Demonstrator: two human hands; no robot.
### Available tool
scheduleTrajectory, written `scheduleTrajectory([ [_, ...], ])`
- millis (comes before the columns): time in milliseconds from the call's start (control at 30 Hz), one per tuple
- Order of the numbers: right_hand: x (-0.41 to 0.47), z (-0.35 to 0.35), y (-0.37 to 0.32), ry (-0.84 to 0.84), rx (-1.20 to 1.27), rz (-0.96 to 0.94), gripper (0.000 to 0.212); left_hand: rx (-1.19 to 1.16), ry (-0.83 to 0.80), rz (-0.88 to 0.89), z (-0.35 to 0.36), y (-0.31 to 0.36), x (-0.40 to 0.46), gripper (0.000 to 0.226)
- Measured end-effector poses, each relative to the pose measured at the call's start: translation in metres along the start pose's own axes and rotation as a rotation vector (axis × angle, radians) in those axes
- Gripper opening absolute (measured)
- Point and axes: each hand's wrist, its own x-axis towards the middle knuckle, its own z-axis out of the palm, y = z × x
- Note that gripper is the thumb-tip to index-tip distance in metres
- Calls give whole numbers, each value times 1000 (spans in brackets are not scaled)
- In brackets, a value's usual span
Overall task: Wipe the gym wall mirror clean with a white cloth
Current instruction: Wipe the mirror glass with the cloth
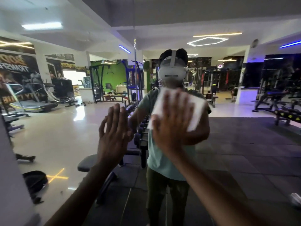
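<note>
So right up close we've got both forearms reaching out to the glass. Our right hand (172, 121) is flat against the white cloth (179, 108), fingers straight and spread wide, pressing it onto the wall mirror (244, 144) about chest height on our own reflection. The cloth is a flat folded square, blurred at the edges, so we reckon it's mid-swipe, though one frame can't prove that. Our left hand (114, 129) is up just beside it, fingers straight and loosely apart, holding nothing. We can't tell if the palm is actually touching the glass or just hovering near it.

As for progress, honestly hard to call. The patch around the cloth shows no obvious streaks or smears, and the reflection reads pretty clear across most of the view. But the picture is soft, so fine dust or haze wouldn't show anyway. We're working the middle of the mirror, and the upper part, the lower part and the far sides all look like ground we'd still need to cover. Our guess is somewhere in the middle of the job, not near finished.

Further out it's all reflection: a padded gym bench (88, 163), a dumbbell rack (141, 128), a treadmill (37, 105) on the left, more machines on the right
</note>
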Motion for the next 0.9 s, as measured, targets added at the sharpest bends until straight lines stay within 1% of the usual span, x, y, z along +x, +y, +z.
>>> scheduleTrajectory([
  [33, -6, 10, -27, -46, 32, -116, 73, -18, -11, 15, -1, -6, -2, 66],
  [67, -10, 16, -43, -78, 49, -182, 73, -34, -17, 25, -2, -11, -5, 66],
  [133, -11, 20, -50, -115, 30, -228, 74, -42, -23, 38, -1, -22, -11, 68],
  [233, -21, 7, -15, -154, -35, -339, 70, -40, -24, 43, 4, -29, -15, 68],
  [400, -92, -10, 55, -226, -227, -334, 73, -45, 5, -11, 13, -19, -16, 68],
  [467, -91, -20, 84, -237, -260, -372, 70, -73, 6, 20, 13, -23, -18, 68],
  [500, -78, -25, 97, -205, -266, -336, 69, -84, 2, 36, 12, -26, -18, 68],
  [533, -62, -30, 109, -158, -276, -238, 69, -101, -1, 39, 12, -26, -18, 69],
  [600, -28, -36, 114, -11, -279, 83, 72, -134, 25, -6, 13, -19, -17, 68],
  [633, -21, -34, 102, 58, -262, 243, 75, -148, 48, -45, 16, -13, -17, 68],
  [667, -21, -28, 82, 102, -240, 336, 77, -157, 71, -79, 19, -7, -16, 67],
  [700, -30, -19, 59, 106, -212, 337, 78, -163, 88, -111, 23, -1, -16, 68],
  [733, -45, -8, 34, 49, -164, 247, 76, -162, 102, -140, 26, 3, -16, 68],
  [800, -78, 7, 2, -125, -88, -82, 73, -128, 123, -171, 32, 5, -15, 69],
  [833, -88, 10, 1, -186, -104, -247, 71, -104, 129, -170, 34, 4, -16, 69],
  [867, -87, 8, 12, -223, -136, -369, 70, -85, 132, -160, 35, 2, -17, 69],
  [900, -82, 4, 29, -231, -158, -428, 68, -75, 133, -151, 36, 1, -17, 70],
])
